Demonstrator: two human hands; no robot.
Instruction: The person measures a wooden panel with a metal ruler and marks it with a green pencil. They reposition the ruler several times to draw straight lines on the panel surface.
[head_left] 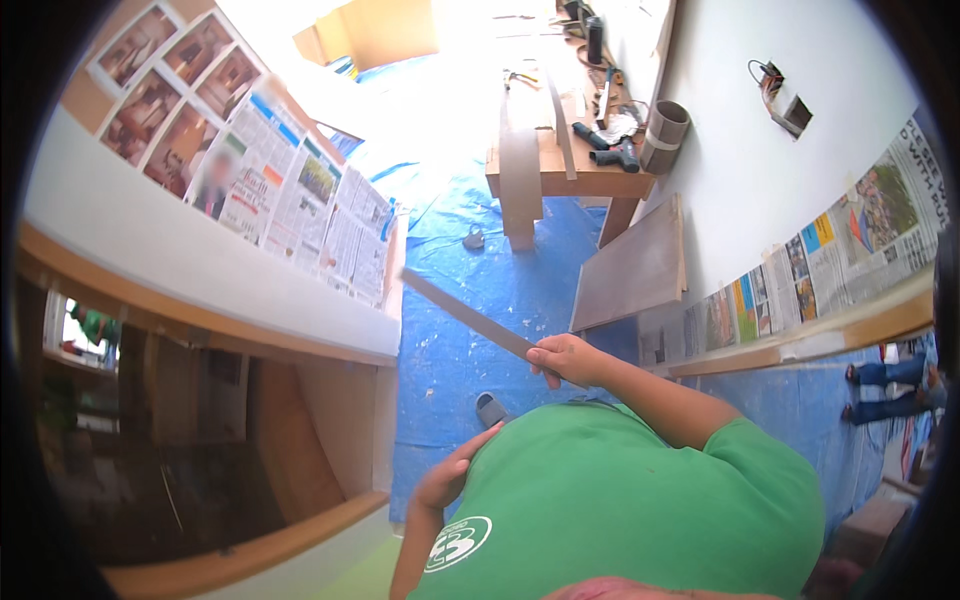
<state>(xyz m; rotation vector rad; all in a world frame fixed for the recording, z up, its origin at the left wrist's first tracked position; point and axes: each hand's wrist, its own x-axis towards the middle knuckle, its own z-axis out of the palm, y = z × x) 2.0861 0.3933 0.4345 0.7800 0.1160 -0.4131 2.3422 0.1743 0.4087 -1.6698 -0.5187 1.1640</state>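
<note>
My right hand (564, 358) is closed around one end of a long, flat grey-brown strip (468, 314). The strip slants away from me to the left, over the floor, and its far end comes near the papered wall's corner. Against the side of my green shirt (630, 490) lies my left hand (452, 472), its fingers stretched out and nothing visible in it.
Blue sheeting (450, 380) covers the floor. Ahead stands a wooden workbench (570, 185) with strips, a hammer (520, 77) and a cordless drill (618, 155). A board (632, 265) leans at the right wall. Left is a wood-framed opening (200, 350). Another person's legs (890, 388) show far right.
</note>
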